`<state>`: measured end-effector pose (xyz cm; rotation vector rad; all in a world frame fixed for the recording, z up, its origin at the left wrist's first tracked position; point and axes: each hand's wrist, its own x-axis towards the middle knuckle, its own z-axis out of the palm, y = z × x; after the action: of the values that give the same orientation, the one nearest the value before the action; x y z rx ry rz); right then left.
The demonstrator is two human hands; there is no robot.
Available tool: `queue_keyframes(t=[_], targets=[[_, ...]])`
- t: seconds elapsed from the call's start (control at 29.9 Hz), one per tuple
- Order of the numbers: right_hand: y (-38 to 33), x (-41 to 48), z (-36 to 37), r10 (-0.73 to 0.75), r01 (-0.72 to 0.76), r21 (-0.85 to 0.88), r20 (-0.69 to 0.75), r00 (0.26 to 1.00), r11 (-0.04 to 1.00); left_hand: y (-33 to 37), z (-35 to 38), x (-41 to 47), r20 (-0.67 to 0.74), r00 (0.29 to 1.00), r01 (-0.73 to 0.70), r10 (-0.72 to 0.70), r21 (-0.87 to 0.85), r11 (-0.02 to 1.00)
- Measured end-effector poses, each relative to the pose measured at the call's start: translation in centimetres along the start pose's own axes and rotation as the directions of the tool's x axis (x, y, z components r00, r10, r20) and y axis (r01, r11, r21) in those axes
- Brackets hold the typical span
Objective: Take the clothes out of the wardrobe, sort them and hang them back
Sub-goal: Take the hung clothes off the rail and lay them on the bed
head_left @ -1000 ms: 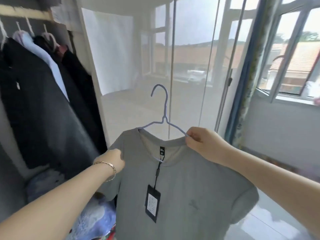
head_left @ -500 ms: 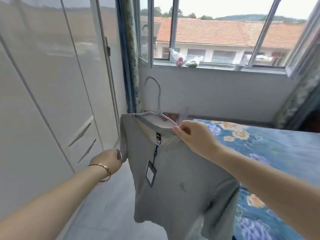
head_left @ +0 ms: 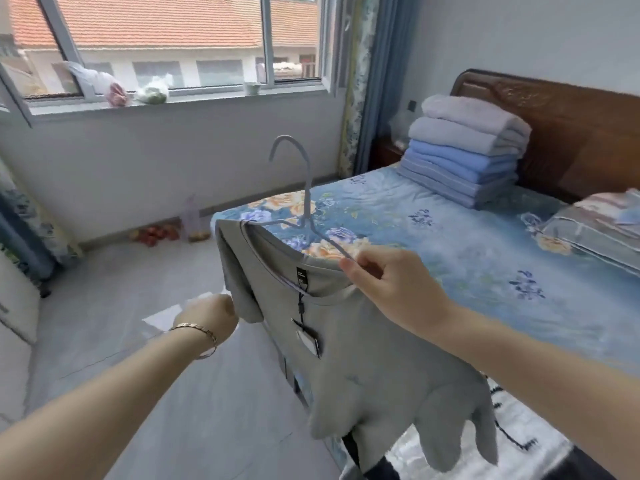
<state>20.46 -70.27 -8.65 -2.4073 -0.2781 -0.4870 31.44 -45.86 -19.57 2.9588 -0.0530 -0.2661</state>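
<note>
A grey T-shirt [head_left: 367, 362] with a black price tag hangs on a pale blue wire hanger [head_left: 304, 202] in front of me, over the near corner of the bed. My right hand [head_left: 388, 282] pinches the hanger's right arm together with the shirt's collar. My left hand [head_left: 211, 317], with a bracelet on the wrist, grips the shirt's left sleeve. The shirt's lower part droops over dark and white clothes lying at the bed's near edge. The wardrobe is out of view.
The bed [head_left: 485, 258] with a blue floral cover fills the right side. A stack of folded blankets [head_left: 464, 150] sits by the wooden headboard [head_left: 568, 133], and a pillow [head_left: 595, 230] lies at the far right. Grey floor [head_left: 138, 341] lies to the left, under the window.
The view has swung right from the open wardrobe, past the white doors, to the bed. Both hands have carried the shirt on its hanger along, and it now hangs over the bed's corner.
</note>
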Motion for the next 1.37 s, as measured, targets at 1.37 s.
queue_keyframes(t=[1.37], targets=[[69.0,-25.9,-11.0,0.928,-0.999,-0.046,-0.370,0.043,0.027,51.7,34.9,11.2,0.501,0.832,-0.331,0.238,0.106,0.937]])
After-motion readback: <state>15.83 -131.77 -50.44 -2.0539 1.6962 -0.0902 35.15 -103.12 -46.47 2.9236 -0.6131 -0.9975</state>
